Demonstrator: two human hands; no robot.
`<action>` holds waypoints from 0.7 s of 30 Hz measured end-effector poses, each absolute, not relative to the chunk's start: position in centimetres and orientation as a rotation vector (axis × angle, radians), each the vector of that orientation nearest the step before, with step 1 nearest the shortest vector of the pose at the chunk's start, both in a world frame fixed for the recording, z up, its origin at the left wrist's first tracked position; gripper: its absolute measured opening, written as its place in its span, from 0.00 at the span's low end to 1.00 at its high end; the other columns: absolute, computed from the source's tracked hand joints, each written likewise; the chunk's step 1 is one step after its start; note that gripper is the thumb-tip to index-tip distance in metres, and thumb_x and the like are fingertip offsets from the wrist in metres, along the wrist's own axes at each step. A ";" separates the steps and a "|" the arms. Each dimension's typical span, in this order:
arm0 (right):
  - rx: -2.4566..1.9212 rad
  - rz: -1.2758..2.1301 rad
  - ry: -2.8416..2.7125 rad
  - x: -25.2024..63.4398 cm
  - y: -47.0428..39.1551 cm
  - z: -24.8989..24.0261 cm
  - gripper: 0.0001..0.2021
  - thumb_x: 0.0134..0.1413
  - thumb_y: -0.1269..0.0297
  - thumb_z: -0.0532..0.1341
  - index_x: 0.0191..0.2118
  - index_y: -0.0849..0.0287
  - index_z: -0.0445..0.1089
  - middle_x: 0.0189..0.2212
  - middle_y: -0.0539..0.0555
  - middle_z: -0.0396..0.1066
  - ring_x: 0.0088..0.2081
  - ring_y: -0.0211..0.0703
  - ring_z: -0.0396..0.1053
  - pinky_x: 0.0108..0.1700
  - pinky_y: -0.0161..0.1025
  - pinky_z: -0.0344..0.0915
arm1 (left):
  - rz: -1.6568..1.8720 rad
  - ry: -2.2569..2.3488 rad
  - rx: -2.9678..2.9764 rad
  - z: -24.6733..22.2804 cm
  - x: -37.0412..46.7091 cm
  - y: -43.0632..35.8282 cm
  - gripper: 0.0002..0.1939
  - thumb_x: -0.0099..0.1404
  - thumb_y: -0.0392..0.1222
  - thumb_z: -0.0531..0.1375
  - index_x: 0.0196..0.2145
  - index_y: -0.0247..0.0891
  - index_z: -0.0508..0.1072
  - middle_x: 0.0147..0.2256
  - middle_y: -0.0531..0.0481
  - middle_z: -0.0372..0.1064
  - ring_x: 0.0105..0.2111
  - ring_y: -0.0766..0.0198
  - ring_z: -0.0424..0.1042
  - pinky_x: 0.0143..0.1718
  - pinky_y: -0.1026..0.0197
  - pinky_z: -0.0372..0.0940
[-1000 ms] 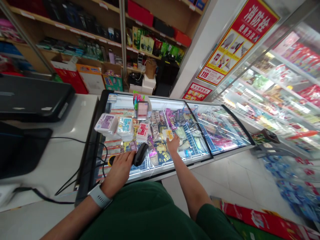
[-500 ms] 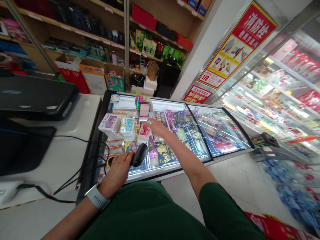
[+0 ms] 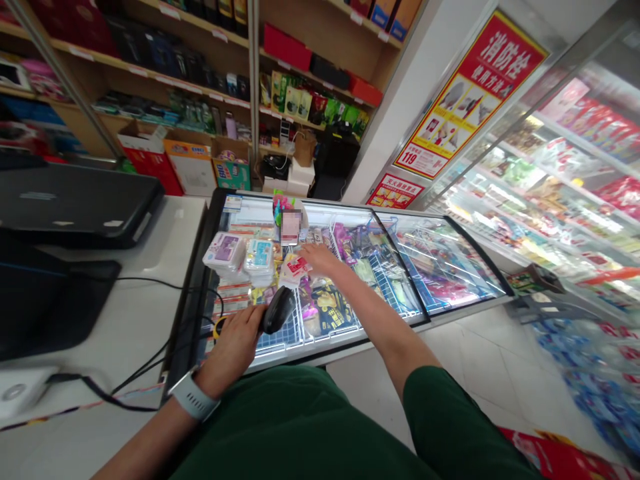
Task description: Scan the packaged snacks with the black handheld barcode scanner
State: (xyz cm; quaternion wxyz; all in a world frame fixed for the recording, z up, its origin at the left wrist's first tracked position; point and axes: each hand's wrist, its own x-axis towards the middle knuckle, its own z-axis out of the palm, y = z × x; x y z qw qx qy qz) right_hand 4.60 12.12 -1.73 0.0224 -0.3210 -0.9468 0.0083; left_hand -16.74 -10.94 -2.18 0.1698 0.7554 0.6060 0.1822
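Observation:
My left hand (image 3: 239, 337) is wrapped round a black handheld scanner (image 3: 279, 311), its head pointing up and right above the freezer's glass top. My right hand (image 3: 320, 259) is closed at the right edge of a clear box with a red and white label (image 3: 295, 267), which sits tilted on the glass. Left of that box stand boxes with a blue label (image 3: 259, 254) and boxes with a purple label (image 3: 225, 250). Just behind my right hand is a small pink and white card stand (image 3: 291, 228).
A counter (image 3: 165, 233) with a black machine (image 3: 80, 200) and cables lies at the left. The chest freezer (image 3: 435, 319) extends right. Shelves and cartons (image 3: 187, 163) stand behind it. Bottled packs (image 3: 595, 380) are at the far right.
The red-labelled box has turned and tilted under my right hand, which has shifted slightly right. My left hand still holds the scanner. The view has moved a little.

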 end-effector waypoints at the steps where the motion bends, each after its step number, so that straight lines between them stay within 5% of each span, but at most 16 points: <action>1: -1.026 0.027 -2.918 5.1 11.7 -1.6 0.26 0.37 0.67 0.71 0.47 0.60 0.67 0.51 0.59 0.67 0.50 0.48 0.64 0.54 0.46 0.58 | 0.523 1.715 2.137 -2.3 -16.7 -10.9 0.22 0.63 0.33 0.50 0.55 0.33 0.62 0.50 0.36 0.68 0.49 0.50 0.68 0.52 0.47 0.61; 6: -1.320 0.020 -2.686 7.6 8.4 -1.4 0.28 0.39 0.59 0.69 0.49 0.61 0.64 0.46 0.60 0.68 0.48 0.53 0.65 0.54 0.50 0.57 | 0.597 1.696 2.078 -2.3 -16.6 -10.8 0.23 0.61 0.32 0.52 0.54 0.36 0.63 0.49 0.38 0.69 0.48 0.51 0.70 0.50 0.47 0.63; 21: -1.781 -0.230 -1.742 11.9 -2.9 -2.8 0.26 0.51 0.55 0.64 0.52 0.65 0.61 0.56 0.67 0.61 0.59 0.56 0.56 0.62 0.57 0.44 | 0.604 1.277 2.054 2.7 -11.7 -9.0 0.20 0.64 0.48 0.54 0.50 0.36 0.63 0.45 0.39 0.71 0.46 0.51 0.71 0.47 0.49 0.66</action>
